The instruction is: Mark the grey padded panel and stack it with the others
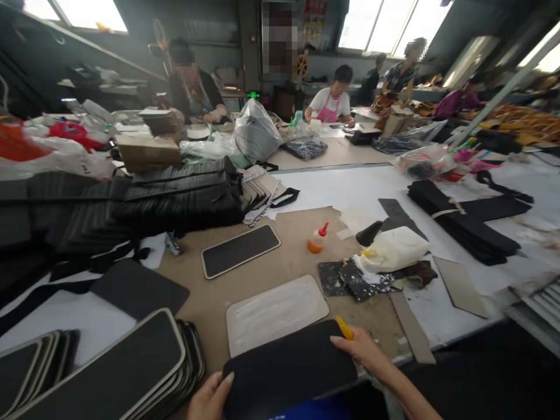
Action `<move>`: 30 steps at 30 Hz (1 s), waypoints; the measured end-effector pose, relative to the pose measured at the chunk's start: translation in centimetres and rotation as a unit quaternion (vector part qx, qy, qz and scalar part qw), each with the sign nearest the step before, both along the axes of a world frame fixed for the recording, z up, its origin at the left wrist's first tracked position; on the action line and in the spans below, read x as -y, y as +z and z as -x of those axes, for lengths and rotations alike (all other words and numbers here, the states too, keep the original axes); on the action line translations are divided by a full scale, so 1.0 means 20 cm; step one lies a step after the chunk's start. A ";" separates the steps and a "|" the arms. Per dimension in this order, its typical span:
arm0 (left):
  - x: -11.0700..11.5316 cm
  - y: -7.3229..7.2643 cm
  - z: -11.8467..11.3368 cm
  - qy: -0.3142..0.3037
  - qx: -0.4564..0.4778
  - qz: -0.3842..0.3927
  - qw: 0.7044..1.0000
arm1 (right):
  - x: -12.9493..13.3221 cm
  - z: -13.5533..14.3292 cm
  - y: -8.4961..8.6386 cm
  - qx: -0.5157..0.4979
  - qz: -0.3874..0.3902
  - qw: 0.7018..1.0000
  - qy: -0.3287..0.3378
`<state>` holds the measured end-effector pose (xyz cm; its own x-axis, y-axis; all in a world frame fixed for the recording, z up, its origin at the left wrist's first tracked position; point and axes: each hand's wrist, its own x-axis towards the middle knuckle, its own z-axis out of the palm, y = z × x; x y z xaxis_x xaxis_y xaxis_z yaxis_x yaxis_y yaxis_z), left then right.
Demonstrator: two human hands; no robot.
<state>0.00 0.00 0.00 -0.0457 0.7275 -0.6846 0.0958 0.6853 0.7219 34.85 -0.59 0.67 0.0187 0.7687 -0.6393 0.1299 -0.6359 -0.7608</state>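
Black and flat, the rounded panel (289,367) lies at the near edge of the bench (271,262), its long axis running left to right between the hands. Left hand (210,398) grips its near-left corner; right hand (361,350), closed on a yellow tool (345,328), presses its far-right corner. A glue-smeared pale panel (276,312) lies just beyond.

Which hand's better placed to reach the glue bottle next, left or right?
Right, probably. The right hand rests on the black panel's far right corner, holding a yellow tool, on the same side as the glue bottle. The left hand grips the panel's near left edge, farther away.
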 end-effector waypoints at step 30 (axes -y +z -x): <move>-0.43 -0.12 -0.15 -0.074 -0.384 -0.069 0.918 | -0.62 0.00 -0.14 0.486 -0.023 0.816 0.312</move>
<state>2.98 8.58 -2.50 -0.3705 0.8424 -0.3914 0.6976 0.5305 0.4815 34.91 11.90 -2.22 0.0968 0.8451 -0.5258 0.9737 -0.1898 -0.1258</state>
